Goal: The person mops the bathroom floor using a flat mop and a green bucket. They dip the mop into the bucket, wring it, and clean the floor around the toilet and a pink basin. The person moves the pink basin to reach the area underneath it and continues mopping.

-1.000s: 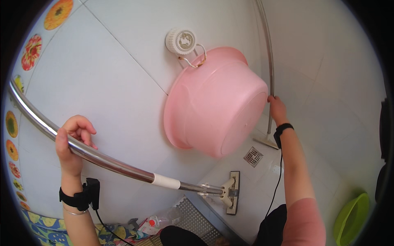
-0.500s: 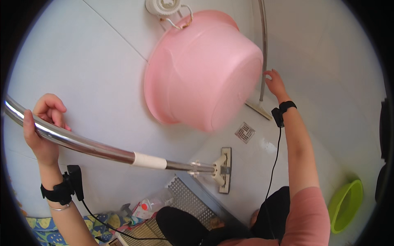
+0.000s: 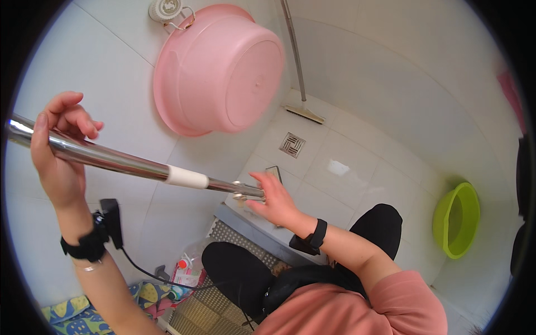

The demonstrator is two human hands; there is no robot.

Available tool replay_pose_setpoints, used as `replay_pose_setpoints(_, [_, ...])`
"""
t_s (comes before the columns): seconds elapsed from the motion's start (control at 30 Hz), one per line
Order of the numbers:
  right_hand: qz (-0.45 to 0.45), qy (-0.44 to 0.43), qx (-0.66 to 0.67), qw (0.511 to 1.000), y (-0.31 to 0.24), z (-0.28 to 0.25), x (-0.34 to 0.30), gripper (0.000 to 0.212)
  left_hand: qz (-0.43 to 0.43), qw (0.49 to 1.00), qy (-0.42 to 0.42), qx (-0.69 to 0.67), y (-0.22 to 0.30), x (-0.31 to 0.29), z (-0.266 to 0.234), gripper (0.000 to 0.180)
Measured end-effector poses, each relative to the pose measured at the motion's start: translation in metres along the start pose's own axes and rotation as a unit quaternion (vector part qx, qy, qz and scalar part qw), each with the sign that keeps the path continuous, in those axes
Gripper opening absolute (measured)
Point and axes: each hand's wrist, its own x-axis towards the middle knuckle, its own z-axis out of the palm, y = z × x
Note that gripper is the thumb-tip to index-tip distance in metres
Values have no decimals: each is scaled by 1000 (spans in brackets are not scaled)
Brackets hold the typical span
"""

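A shiny metal mop (image 3: 120, 158) slants from the left edge toward the floor, with a white collar (image 3: 187, 176) partway along its pole. My left hand (image 3: 60, 176) holds the upper pole in the crook between thumb and loosely curled fingers. At the lower end, my right hand (image 3: 279, 205) reaches to the pole with fingers stretched and thumb apart. It covers the joint and most of the flat mop head (image 3: 274, 174), so whether it touches the pole is hard to tell.
A large pink basin (image 3: 223, 72) hangs on the tiled wall beside a white round fixture (image 3: 166, 9). A floor squeegee (image 3: 305, 114) stands in the corner near a square drain (image 3: 292, 144). At right sits a green basin (image 3: 440, 223). Bottles and patterned cloth (image 3: 84, 317) lie lower left.
My right hand has come down from beside the squeegee pole to the mop's lower end. The left hand stays on the upper pole. The whole view has shifted.
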Motion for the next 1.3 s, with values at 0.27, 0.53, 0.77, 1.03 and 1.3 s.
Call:
replay_pose_setpoints(0.27, [87, -129, -136, 978, -78, -42, 19, 22, 219, 967, -127, -45, 72, -23, 59, 32])
replay_pose_setpoints(0.53, [16, -46, -358, 932, -49, -133, 19, 15, 101, 963, -144, -201, 44, -54, 50, 28])
replay_pose_setpoints(0.77, [106, -43, -521, 846, 32, -215, 17, 13, 7, 930, -140, -339, 1, -117, 91, 17])
replay_pose_setpoints(1.03, [76, -143, -547, 821, 41, -121, 2, 9, -60, 959, -72, -269, -33, -169, 3, 18])
replay_pose_setpoints(1.3, [-92, -278, -311, 904, -54, 55, -19, 11, -38, 991, 1, -128, 55, -185, -168, 24])
